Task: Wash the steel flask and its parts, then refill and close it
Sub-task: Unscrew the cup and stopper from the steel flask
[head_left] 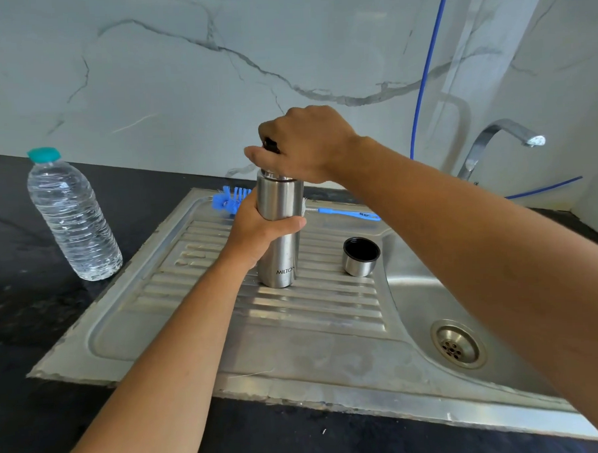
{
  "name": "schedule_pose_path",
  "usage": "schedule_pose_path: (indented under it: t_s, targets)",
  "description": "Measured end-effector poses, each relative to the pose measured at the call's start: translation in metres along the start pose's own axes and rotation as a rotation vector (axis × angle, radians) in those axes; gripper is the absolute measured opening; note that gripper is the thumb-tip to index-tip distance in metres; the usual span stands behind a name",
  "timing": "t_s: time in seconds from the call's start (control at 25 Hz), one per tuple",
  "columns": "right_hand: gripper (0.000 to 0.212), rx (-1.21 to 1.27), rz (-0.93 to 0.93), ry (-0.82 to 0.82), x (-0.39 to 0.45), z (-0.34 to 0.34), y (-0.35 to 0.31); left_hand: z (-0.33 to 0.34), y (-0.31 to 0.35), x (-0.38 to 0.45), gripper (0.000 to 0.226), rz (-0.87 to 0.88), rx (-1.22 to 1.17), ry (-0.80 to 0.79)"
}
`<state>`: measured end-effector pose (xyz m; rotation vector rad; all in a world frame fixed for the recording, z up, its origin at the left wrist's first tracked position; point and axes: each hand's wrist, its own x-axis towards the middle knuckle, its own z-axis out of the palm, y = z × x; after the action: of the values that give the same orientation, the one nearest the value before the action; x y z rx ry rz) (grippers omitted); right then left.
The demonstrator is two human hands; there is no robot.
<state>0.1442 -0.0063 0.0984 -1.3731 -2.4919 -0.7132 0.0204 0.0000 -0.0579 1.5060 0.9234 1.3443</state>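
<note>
Two hands grip the brushed-steel cylindrical flask (280, 234) and its black stopper (270, 146).

The light was bright and even, soft daylight with no hard source I could place. My arms threw only faint shadows across the ribbed steel drainboard (294, 305), which gave back dull, smeary reflections. A brighter glare sat in the sink basin (416, 286) and on the tap (513, 138). The wide lens bent things toward the edges: the counter (27, 306) curved and my forearms looked stretched. Focus held sharp in the middle; the corners went slightly soft.
</note>
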Motion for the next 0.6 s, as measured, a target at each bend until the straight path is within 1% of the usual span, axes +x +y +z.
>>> schedule_pose_path:
  t_s: [0.08, 0.12, 0.16, 0.24, 0.36, 0.48, 0.52, 0.6]
  targets:
    - [0.074, -0.112, 0.095, -0.068, 0.000, -0.009, 0.002, 0.002, 0.004, 0.000, 0.060, 0.011, 0.014, 0.003]
    - [0.077, -0.130, 0.143, -0.094, 0.000, -0.013, 0.003, 0.002, 0.005, -0.001, 0.057, 0.014, 0.020, 0.010]
    - [0.075, -0.113, 0.170, -0.124, 0.001, -0.016, 0.002, 0.002, 0.007, -0.002, 0.054, 0.018, 0.025, 0.020]
    - [0.066, -0.018, 0.143, -0.163, 0.004, -0.019, -0.002, -0.002, 0.010, -0.003, 0.051, 0.033, 0.036, 0.048]
    - [0.058, 0.144, 0.004, -0.211, 0.010, -0.025, -0.001, -0.013, 0.011, -0.004, 0.052, 0.044, 0.046, 0.093]
    - [0.050, 0.234, -0.082, -0.333, 0.015, -0.033, 0.004, -0.020, 0.012, -0.005, 0.051, 0.047, 0.050, 0.113]
    - [0.052, 0.220, -0.069, -0.346, 0.018, -0.035, 0.003, -0.022, 0.014, -0.005, 0.051, 0.053, 0.057, 0.127]
    - [0.066, 0.082, 0.018, -0.298, 0.022, -0.040, -0.003, -0.024, 0.019, -0.004, 0.050, 0.069, 0.072, 0.155]
